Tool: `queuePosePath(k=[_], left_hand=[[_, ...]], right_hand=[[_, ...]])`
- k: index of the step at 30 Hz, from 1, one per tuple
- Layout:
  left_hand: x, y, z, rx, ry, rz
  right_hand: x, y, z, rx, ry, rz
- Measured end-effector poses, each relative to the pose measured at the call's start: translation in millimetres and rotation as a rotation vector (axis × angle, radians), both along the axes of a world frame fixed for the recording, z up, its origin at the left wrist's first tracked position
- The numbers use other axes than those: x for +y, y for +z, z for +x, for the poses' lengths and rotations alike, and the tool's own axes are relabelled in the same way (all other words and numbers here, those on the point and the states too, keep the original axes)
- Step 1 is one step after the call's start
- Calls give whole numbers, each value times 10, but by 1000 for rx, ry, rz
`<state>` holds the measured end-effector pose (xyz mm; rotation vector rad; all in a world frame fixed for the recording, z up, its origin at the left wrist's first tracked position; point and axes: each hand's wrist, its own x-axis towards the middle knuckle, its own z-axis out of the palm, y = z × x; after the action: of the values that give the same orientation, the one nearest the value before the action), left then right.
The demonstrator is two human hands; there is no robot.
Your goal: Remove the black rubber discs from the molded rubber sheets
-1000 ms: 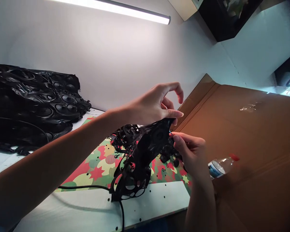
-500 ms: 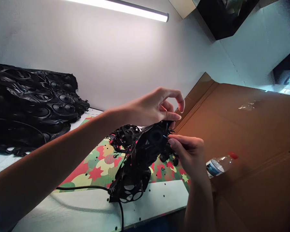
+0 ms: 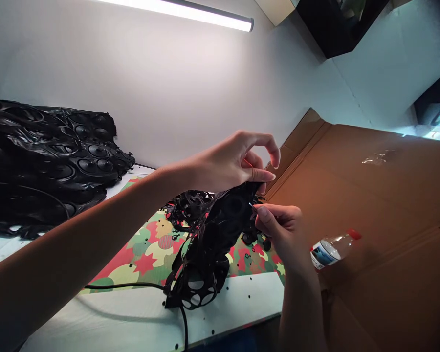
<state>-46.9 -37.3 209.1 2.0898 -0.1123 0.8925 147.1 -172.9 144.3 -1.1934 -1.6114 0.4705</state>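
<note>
A black rubber sheet point(image 3: 220, 225) with round moulded rings and holes hangs over the table. My left hand point(image 3: 247, 161) pinches its upper edge between thumb and fingers, the index finger curled above. Just below and to the right, my right hand point(image 3: 280, 225) is closed on a thin metal-tipped tool point(image 3: 253, 208), its tip against the sheet's right side near a ring. Most of the tool is hidden in the fingers. The sheet's lower end, with several open holes, rests near the white table edge. Loose black ring scraps point(image 3: 190, 208) lie behind it.
A large stack of black rubber sheets point(image 3: 51, 166) lies at the left. A patterned mat point(image 3: 146, 244) covers part of the white table point(image 3: 113, 318), where a black cable point(image 3: 128, 284) runs. At the right, a plastic bottle point(image 3: 332, 249) lies in a cardboard box point(image 3: 388, 195).
My right hand has shifted slightly left with the tool. The sheet's upper part has turned a little, and small round pieces beside it are less visible. My left hand keeps its pinch.
</note>
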Motion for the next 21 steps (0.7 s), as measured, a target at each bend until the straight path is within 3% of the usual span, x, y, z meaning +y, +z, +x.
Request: queuePosePath(k=[8,16,21], left_hand=[[27,-31,8,-24,-3,-12],[14,-36,9,7,12,-23],[8,-42,15,10,58,1]], right_hand=[[-21,25,-37,-39,-107,-8],[26,5,-34,-37,-85,-16],[21,-5,-68,-61,-175,23]])
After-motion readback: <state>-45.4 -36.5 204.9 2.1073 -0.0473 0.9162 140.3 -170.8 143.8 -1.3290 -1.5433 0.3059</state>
